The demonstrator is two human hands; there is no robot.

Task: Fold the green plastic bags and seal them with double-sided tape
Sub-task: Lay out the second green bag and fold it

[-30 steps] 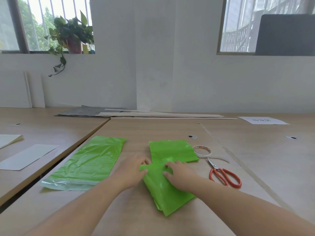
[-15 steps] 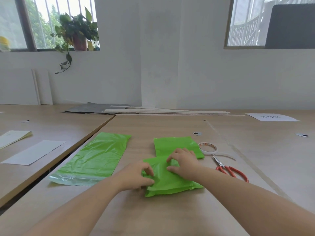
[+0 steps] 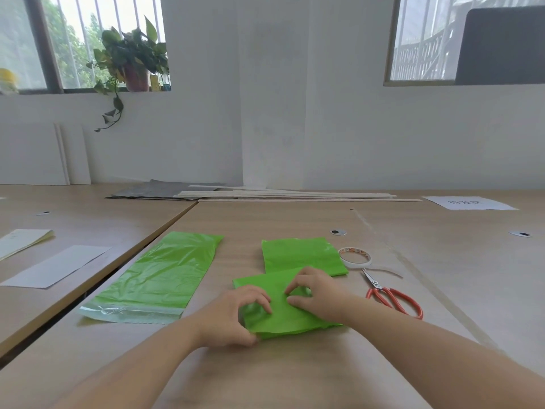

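A folded green plastic bag [image 3: 283, 315] lies on the wooden table [image 3: 295, 219] right in front of me. My left hand [image 3: 233, 315] grips its left edge, curled fingers on top and thumb at the near corner. My right hand [image 3: 320, 293] pinches the top layer near the bag's middle with bent fingertips. A second folded green bag [image 3: 300, 253] lies just behind, partly overlapped. Left of them a flat unfolded green bag [image 3: 165, 273] lies with its pale sealing strip toward me. A roll of double-sided tape [image 3: 355, 256] sits to the right.
Red-handled scissors [image 3: 393, 299] lie right of my right hand, just below the tape. White paper sheets [image 3: 56, 265] rest on the neighbouring table at left, across a gap. Long thin slats [image 3: 295, 194] and a grey sheet lie at the far edge, a labelled paper [image 3: 469, 202] at far right.
The long, slanted bag has been folded over into a short rectangle. Both hands shifted with it and now hold it near its middle and left edge.
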